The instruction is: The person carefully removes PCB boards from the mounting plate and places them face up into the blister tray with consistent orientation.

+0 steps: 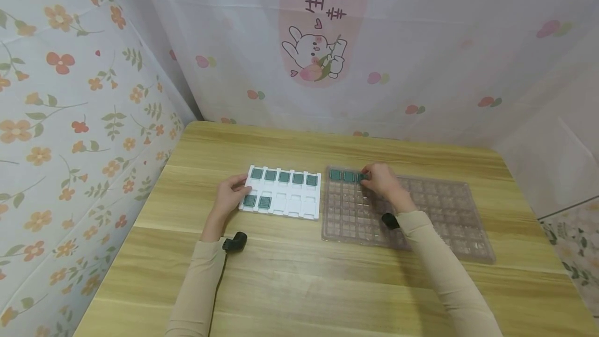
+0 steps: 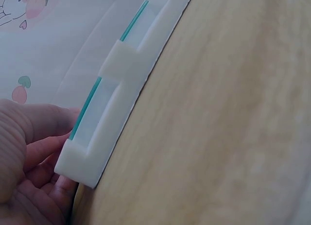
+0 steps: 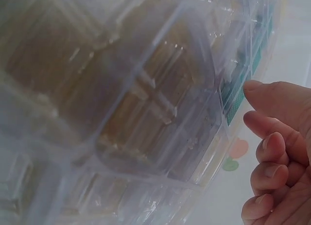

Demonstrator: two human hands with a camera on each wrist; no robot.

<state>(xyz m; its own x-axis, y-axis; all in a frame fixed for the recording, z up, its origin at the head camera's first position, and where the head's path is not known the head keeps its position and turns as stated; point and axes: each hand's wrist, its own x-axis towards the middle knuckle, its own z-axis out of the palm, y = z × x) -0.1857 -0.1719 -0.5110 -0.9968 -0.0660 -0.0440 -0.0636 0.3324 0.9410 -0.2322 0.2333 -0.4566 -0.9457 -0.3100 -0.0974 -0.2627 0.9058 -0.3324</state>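
Note:
A white tray [image 1: 281, 214] lies on the table at centre left, with small square green circuit boards [image 1: 284, 176] filling its far row and two more at the left of its near row. My left hand [image 1: 228, 197] grips the tray's left edge; in the left wrist view the fingers [image 2: 46, 120] sit at its corner. To the right lies a clear plastic tray [image 1: 407, 246] of many pockets. My right hand [image 1: 385, 183] pinches a green circuit board [image 1: 362, 177] at its far row, beside two others [image 1: 348, 176]. In the right wrist view, thumb and forefinger meet the board's edge [image 3: 234, 106].
Both trays rest on a wood-grain table [image 1: 290, 280], the white one just left of the clear one. A printed curtain [image 1: 224, 40] hangs behind the far edge, and a floral curtain [image 1: 61, 134] on the left. Black wrist cameras [image 1: 235, 242] sit on both wrists.

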